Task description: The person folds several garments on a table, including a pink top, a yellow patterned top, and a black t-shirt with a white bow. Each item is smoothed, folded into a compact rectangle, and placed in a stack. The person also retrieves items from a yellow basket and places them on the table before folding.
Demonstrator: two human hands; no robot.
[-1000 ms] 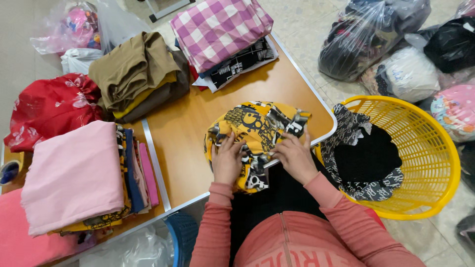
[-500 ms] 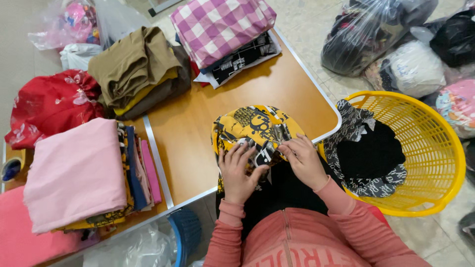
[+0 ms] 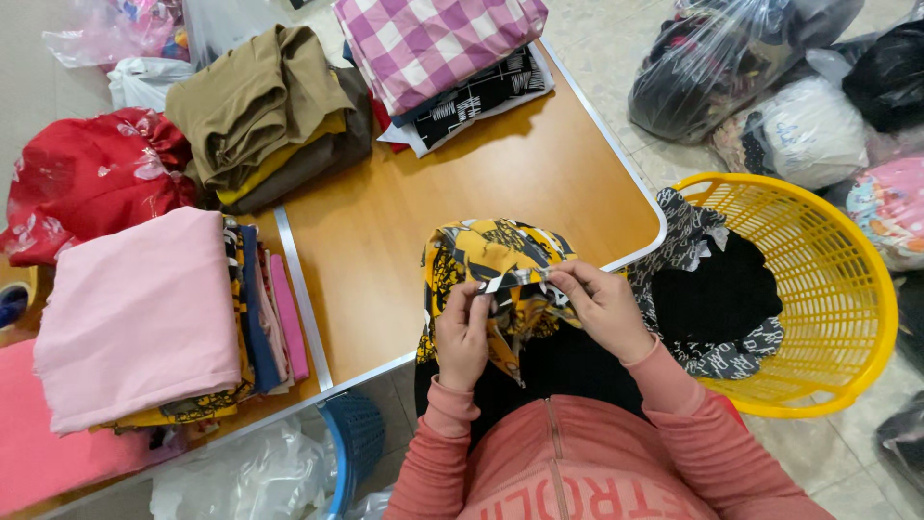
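Left hand (image 3: 464,327) & right hand (image 3: 602,306) both pinch shut on the yellow-and-black patterned cloth garment (image 3: 496,265), fingers meeting at a small white tag near its middle. Vs 0.5 s ago: garment lifted off the orange wooden tabletop (image 3: 452,183), now bunched at the near edge; hands closer together. Yellow plastic laundry basket (image 3: 828,289) sits right, pink folded fabric stack (image 3: 135,313) left.

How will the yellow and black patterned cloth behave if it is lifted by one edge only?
The yellow and black cloth would probably hang limp: it already bunches and droops over the table edge. It looks thin, so likely light. The left hand and right hand pinch it easily, so it seems unlikely to slip.
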